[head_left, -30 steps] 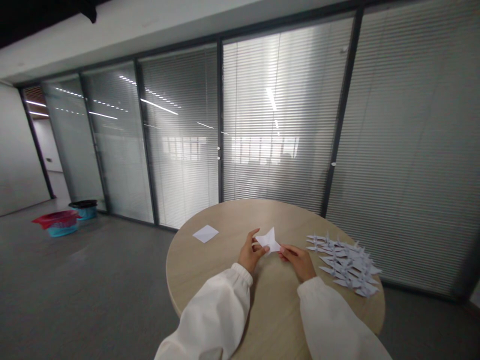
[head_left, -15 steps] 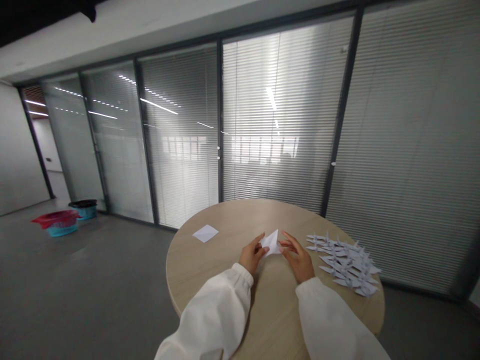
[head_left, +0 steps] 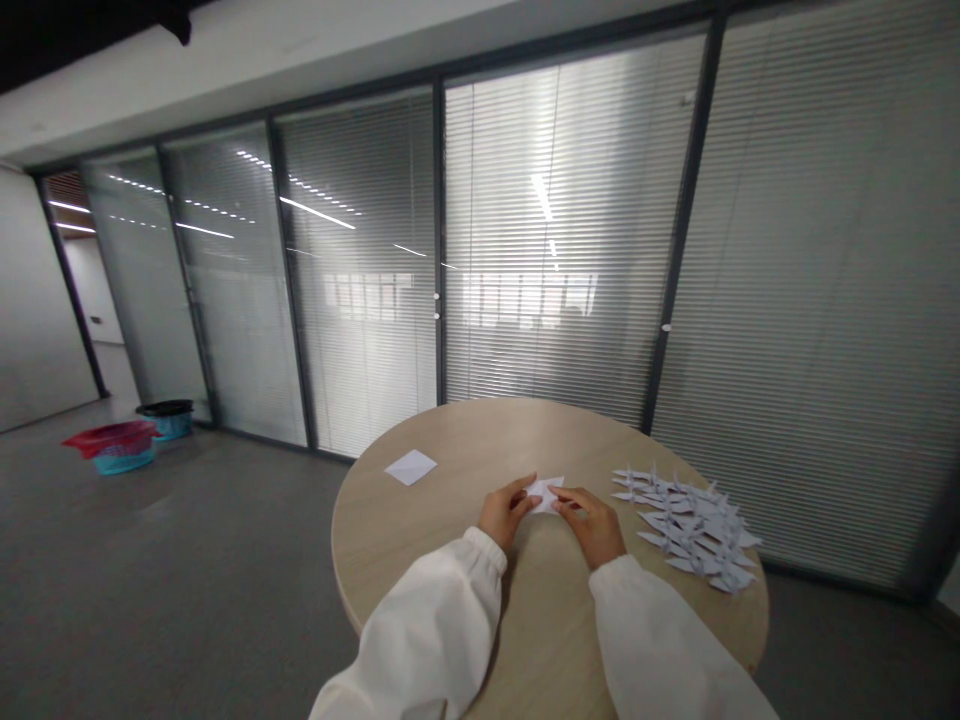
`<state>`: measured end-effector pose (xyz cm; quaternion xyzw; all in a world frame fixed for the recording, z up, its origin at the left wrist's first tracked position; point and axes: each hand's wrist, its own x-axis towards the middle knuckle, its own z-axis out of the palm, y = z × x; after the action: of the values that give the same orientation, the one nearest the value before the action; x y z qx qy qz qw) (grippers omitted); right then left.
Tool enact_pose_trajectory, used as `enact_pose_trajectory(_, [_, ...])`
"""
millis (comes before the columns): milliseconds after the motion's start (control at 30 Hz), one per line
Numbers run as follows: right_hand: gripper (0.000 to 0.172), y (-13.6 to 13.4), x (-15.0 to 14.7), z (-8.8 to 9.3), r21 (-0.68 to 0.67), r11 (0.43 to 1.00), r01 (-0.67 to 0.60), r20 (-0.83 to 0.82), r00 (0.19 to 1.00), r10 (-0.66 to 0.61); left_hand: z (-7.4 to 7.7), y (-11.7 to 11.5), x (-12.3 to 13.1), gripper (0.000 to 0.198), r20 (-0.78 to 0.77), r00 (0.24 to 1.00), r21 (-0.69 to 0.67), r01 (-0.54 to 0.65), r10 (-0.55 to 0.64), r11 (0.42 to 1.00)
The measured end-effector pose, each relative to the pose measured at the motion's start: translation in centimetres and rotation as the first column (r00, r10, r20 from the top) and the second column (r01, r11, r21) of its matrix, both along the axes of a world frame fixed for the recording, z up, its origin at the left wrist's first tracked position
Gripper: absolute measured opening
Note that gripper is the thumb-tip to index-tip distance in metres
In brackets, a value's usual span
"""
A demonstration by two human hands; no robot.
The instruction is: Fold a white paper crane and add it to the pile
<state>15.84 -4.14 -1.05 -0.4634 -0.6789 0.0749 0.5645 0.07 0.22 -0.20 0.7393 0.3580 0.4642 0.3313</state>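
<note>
Between my two hands is a small piece of folded white paper [head_left: 546, 492], held over the middle of the round table [head_left: 525, 425]. My left hand [head_left: 506, 512] grips its left side, with the thumb in front and the fingers behind. On the right side, my right hand [head_left: 592, 522] pinches the paper between thumb and fingers. The fingers cover parts of the paper, so its exact folds are hard to make out. To the left lies a flat white paper square [head_left: 411, 467] with a crease across it. Several folded paper cranes [head_left: 694, 525] sit packed together on the right.
Behind the table runs a glass partition [head_left: 555, 240] with blinds and dark frames. On the grey floor at the left stand a blue bin with a red liner [head_left: 124, 455] and a blue bin with a black liner [head_left: 171, 422].
My right hand has closed onto the paper, its fingers having been spread beside it before. The paper's raised point has come down, and the paper now looks lower and flatter.
</note>
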Motion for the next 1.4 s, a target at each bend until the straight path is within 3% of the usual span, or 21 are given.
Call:
enact_pose_trajectory(367, [0.027, 0.0, 0.0, 0.2, -0.082, 0.996, 0.03, -0.124, 0.991, -0.04, 0.6, -0.2, -0.5, 0.025, 0.007, 0.999, 0.131, -0.051, 0.051, 0.99])
enact_pose_trajectory(533, [0.026, 0.0, 0.0, 0.1, -0.158, 0.988, -0.005, -0.186, 0.982, -0.025, 1.0, -0.5, -0.6, 0.022, 0.026, 0.99, 0.216, -0.142, 0.14, 0.966])
enact_pose_trajectory(1100, [0.038, 0.2, 0.0, 0.3, -0.214, 0.959, -0.184, -0.361, 0.928, 0.098, 0.8, -0.4, -0.1, 0.025, 0.063, 0.998, 0.113, -0.016, 0.009, 0.993])
enact_pose_trajectory(1400, [0.029, -0.1, 0.0, 0.5, -0.11, 0.99, -0.093, -0.258, 0.964, 0.062, 1.2, -0.7, -0.1, 0.024, 0.118, 0.993, 0.099, -0.033, 0.021, 0.995])
